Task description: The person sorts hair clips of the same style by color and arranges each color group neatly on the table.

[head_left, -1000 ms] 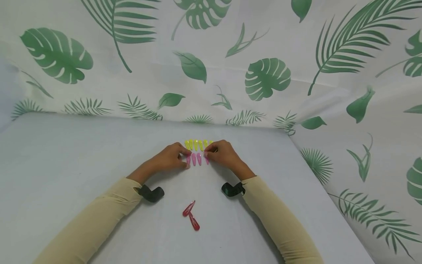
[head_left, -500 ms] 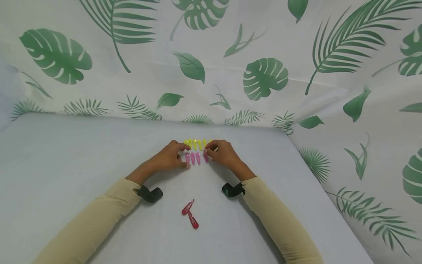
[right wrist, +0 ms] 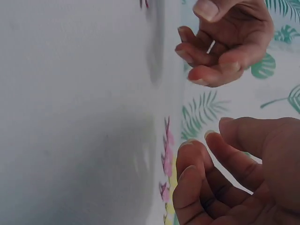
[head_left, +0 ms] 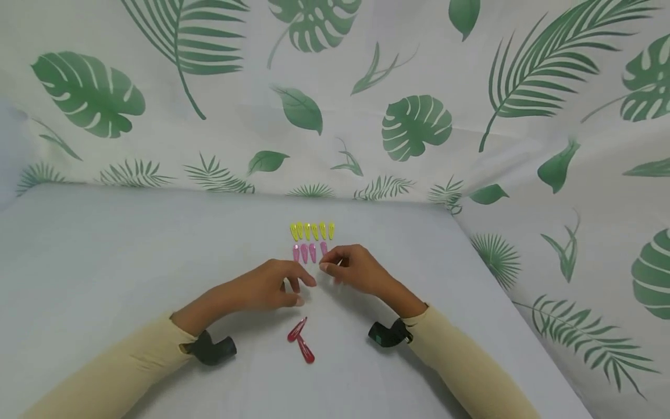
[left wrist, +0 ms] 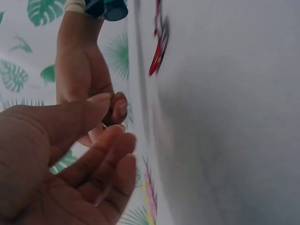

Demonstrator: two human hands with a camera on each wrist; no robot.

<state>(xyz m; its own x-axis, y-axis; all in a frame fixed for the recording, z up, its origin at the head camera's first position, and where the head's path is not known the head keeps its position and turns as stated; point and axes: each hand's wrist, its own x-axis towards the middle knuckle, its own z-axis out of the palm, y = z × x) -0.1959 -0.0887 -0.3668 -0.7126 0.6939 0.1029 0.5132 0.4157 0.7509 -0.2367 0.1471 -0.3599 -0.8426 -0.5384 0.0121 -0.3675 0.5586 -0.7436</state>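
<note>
In the head view several pink snap hair clips (head_left: 305, 254) stand in a row, with a wider gap before the rightmost pink clip (head_left: 324, 248). Just behind them runs a row of yellow snap hair clips (head_left: 315, 231). Two red snap hair clips (head_left: 306, 350) lie nearer the person, meeting at an angle. My left hand (head_left: 269, 285) hovers between the pink row and the red clips, fingers loosely bent, holding nothing. Close to the rightmost pink clip, on its near side, is my right hand (head_left: 358, 270); in the right wrist view its thumb and fingertips (right wrist: 190, 145) are apart with nothing between them.
The clips lie on a white-covered table (head_left: 131, 250). A white backdrop (head_left: 335, 134) with green leaf prints rises behind it and along the right side. Dark wrist cameras (head_left: 211, 349) are strapped over both beige sleeves.
Both hands have drawn back from the clip rows toward the person. The right hand has left the rightmost pink clip, and the whole yellow row now shows. The red clips stay put.
</note>
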